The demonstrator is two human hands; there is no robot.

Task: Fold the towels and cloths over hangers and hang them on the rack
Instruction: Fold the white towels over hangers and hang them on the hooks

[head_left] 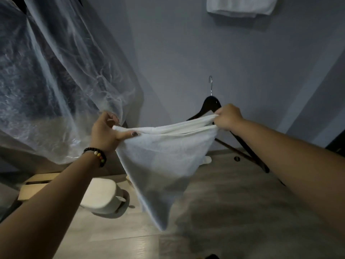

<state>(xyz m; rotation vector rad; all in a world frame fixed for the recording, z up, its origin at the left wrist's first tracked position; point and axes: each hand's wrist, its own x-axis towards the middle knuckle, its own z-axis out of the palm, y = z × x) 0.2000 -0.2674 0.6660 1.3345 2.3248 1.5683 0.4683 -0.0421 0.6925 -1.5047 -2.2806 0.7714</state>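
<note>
A white cloth [164,161] hangs in front of me, stretched between both hands along its top edge and tapering to a point below. My left hand [105,131] pinches its left corner. My right hand [228,116] grips the right corner together with a dark wooden hanger [211,104], whose metal hook points up. The cloth lies over the hanger's left arm and hides it; the right arm and lower bar show below my right forearm. Another white towel [240,6] hangs at the top of the view.
Clear plastic garment covers [56,81] hang at the left, close to my left hand. A grey wall is behind. On the wood floor below stand a white lidded bin [101,196] and a pale wooden frame [35,186].
</note>
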